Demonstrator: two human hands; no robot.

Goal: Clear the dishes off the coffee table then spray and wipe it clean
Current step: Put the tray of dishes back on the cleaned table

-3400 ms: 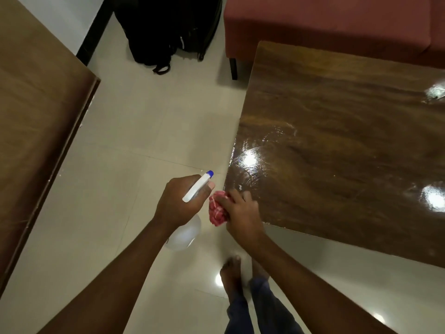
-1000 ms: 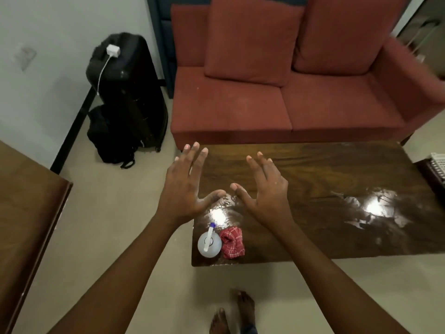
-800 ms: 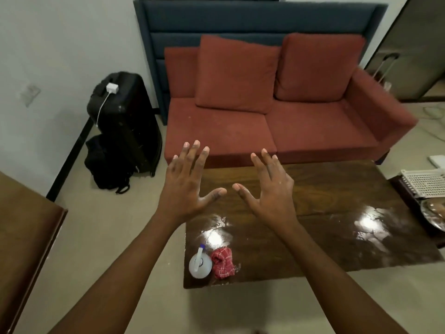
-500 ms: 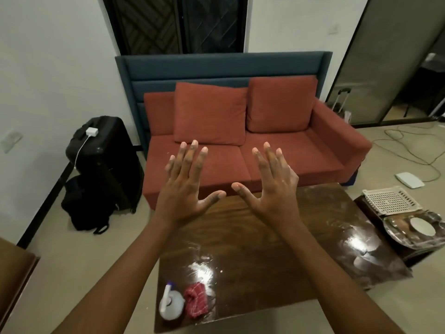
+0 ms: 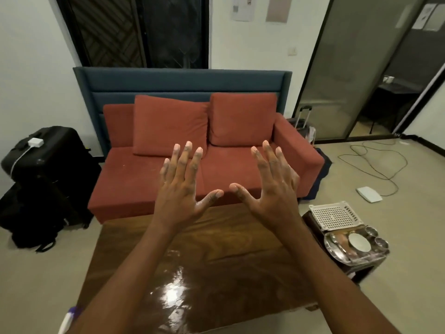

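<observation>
Head view shows left hand [image 5: 179, 196] and right hand [image 5: 272, 191] raised, fingers [image 5: 186, 160] spread, empty, above the glossy worktop [image 5: 216, 249]. Dishes [image 5: 356, 244] sit aside, right; the spray bottle [image 5: 68, 319] peeks out nearest the left arm.

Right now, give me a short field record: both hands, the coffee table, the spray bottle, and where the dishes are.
left hand: open, fingers spread, raised, holding nothing
right hand: open, fingers spread, raised, holding nothing
coffee table: no dishes visible on it, top glossy with a bright glare
spray bottle: only its nozzle shows, at the table's near left corner beside the left forearm
dishes: steel tray with small bowls on a side stand right of the table
white basket: on the same stand, behind the tray
</observation>
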